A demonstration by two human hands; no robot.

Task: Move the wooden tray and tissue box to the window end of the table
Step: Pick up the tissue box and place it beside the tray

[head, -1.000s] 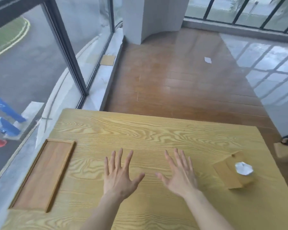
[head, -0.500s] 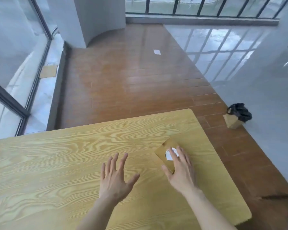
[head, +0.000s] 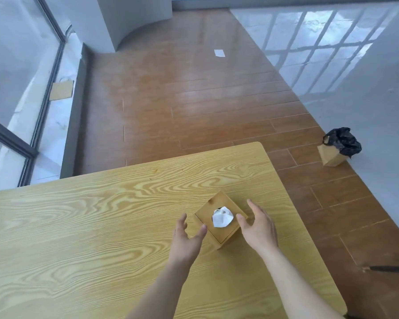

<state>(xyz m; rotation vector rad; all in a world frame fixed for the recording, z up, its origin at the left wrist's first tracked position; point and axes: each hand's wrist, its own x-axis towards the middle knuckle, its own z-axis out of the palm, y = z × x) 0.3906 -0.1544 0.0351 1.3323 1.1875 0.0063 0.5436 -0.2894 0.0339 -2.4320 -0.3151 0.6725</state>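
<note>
- Reaching for the tissue box [head: 219, 217], the left hand [head: 186, 238] and right hand [head: 258, 229] flanked it, both open, holding nothing
- Next likely needed: closing on its sides, lifting windowward

table [head: 78, 226]: left and near edges cut by frame | box [head: 219, 236]: right side hidden behind right hand [head: 259, 229] | left hand [head: 186, 238]: touching box or not, cannot tell | forearms: cut at bottom edge

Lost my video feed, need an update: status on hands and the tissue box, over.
Left hand and right hand open, flanking tissue box, not yet gripping. Box upright on table, tissue poking out. Tray out of view. Path toward window clear.
</note>
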